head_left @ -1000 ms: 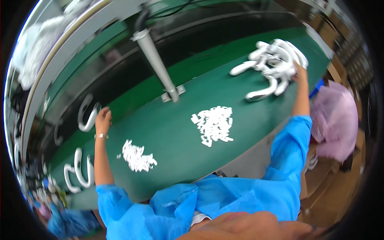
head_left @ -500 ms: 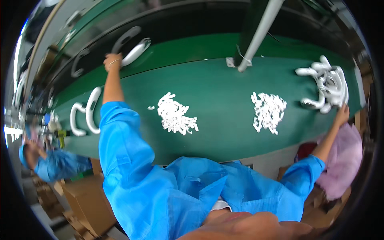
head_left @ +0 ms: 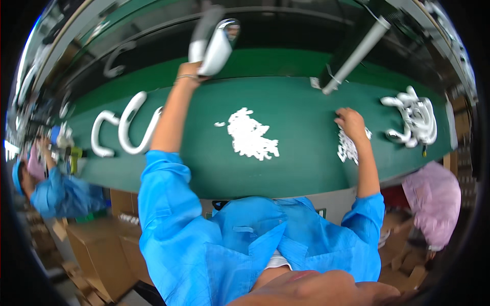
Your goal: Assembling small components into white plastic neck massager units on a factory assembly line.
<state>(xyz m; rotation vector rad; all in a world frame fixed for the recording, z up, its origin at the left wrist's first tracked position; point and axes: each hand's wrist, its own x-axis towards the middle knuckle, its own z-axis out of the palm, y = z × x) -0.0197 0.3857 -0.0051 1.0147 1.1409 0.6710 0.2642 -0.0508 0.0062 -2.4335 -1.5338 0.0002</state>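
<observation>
My left hand (head_left: 193,70), at the far edge of the table, is closed around a curved white part (head_left: 218,53) with a shiny, mirror-like end. A blurred grey-white shape rises beside it; whether it belongs to the part or is a reflection I cannot tell. Over the right-hand pile of small white pieces (head_left: 348,149) is my right hand (head_left: 353,124), its fingers bent, tips apart, and nothing visible in them. That hand and wrist cover some of the pile. A second pile of small white pieces (head_left: 250,135) lies mid-table.
Two curved white parts (head_left: 124,133) lie left of my forearm, on the green table (head_left: 301,173). A heap of similar parts (head_left: 421,120) sits at the right. A pale post (head_left: 357,53) stands at the back. Co-workers (head_left: 69,196) are on both sides; cardboard boxes (head_left: 97,250) stand below.
My left hand has moved right with the curved white part. My right hand has left the heap of curved parts and come left over the nearer pile of small pieces.
</observation>
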